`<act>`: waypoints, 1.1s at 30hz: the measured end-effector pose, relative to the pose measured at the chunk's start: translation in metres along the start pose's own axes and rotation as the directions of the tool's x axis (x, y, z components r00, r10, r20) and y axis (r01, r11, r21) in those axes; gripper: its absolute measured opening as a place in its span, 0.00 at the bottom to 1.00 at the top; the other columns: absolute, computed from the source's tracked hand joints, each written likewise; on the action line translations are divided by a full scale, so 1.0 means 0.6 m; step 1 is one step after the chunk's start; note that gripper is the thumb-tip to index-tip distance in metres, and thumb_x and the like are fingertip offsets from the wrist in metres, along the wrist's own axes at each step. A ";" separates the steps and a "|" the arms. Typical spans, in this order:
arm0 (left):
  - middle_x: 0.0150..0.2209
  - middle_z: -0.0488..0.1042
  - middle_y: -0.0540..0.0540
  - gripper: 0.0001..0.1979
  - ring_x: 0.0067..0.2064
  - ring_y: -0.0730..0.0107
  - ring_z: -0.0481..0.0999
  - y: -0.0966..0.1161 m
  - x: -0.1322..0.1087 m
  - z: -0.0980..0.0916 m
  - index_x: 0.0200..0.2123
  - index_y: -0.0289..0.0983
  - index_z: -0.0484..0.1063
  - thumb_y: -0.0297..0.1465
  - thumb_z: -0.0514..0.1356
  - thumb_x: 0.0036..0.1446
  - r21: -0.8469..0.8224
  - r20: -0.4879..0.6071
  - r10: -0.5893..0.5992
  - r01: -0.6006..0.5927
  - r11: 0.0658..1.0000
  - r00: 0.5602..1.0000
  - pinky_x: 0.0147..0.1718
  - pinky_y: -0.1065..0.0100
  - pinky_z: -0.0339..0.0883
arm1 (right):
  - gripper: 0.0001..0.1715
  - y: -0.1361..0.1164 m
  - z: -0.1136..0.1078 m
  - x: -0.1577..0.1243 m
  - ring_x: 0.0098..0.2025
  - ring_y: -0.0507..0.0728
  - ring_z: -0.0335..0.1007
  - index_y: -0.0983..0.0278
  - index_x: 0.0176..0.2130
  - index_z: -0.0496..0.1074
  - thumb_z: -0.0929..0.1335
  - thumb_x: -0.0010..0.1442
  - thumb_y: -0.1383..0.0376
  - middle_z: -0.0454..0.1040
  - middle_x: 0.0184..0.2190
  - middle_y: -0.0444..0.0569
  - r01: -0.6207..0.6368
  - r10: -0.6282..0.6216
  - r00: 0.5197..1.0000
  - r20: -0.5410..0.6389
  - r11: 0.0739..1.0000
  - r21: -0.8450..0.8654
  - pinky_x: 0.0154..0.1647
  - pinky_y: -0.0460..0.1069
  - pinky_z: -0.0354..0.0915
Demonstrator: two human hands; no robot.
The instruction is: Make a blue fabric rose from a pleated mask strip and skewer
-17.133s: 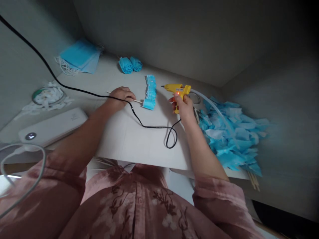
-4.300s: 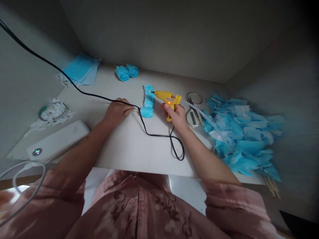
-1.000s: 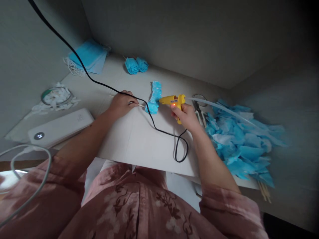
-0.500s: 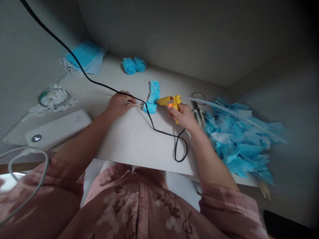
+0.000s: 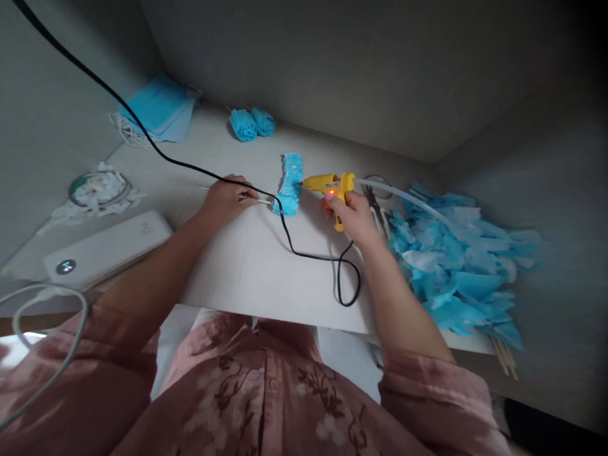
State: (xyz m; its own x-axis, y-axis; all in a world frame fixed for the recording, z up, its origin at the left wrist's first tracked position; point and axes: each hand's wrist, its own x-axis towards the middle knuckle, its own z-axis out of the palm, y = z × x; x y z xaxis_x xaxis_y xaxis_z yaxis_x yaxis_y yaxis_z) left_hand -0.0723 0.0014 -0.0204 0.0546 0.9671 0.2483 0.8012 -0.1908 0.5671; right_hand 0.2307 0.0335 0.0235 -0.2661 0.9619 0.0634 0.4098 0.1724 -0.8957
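Note:
My right hand [image 5: 351, 212] is wrapped round the handle of a yellow hot glue gun [image 5: 327, 183] with its red light lit. A long clear glue stick [image 5: 403, 193] juts from the gun's back. The nozzle is beside the right edge of a pleated blue fabric strip [image 5: 291, 174] lying on the table; whether it touches I cannot tell. My left hand [image 5: 230, 197] pinches a thin wooden stick [image 5: 263, 201], whose tip is at the strip's near end. The black cord [image 5: 284, 218] passes over my left hand and across that end of the strip.
Two blue rolled flowers [image 5: 251, 123] and a stack of blue face masks [image 5: 159, 107] lie at the back. On the left are a white power bank [image 5: 111, 247] and white scraps [image 5: 97, 193]. Scissors [image 5: 375, 202] and a heap of blue pieces [image 5: 460, 259] lie right.
The glue gun in my right hand has moved slightly up and to the right, its nozzle now farther along the strip. My left hand stays on the stick.

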 end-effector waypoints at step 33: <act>0.40 0.81 0.47 0.06 0.44 0.64 0.78 0.006 0.001 0.004 0.33 0.38 0.83 0.32 0.65 0.57 -0.060 0.043 -0.057 0.059 0.996 0.997 0.46 0.68 0.68 | 0.37 0.028 0.038 0.009 0.25 0.53 0.63 0.61 0.26 0.68 0.66 0.57 0.31 0.68 0.21 0.45 0.053 -0.054 0.998 -0.016 0.996 -0.066 0.27 0.50 0.58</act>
State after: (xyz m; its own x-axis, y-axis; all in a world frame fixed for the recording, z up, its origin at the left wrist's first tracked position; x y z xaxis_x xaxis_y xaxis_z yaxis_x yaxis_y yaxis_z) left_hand -0.0680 0.0015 -0.0199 0.0347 0.9828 0.1814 0.7657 -0.1428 0.6271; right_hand 0.2161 0.0365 -0.0011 -0.2739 0.9544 0.1186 0.4523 0.2366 -0.8599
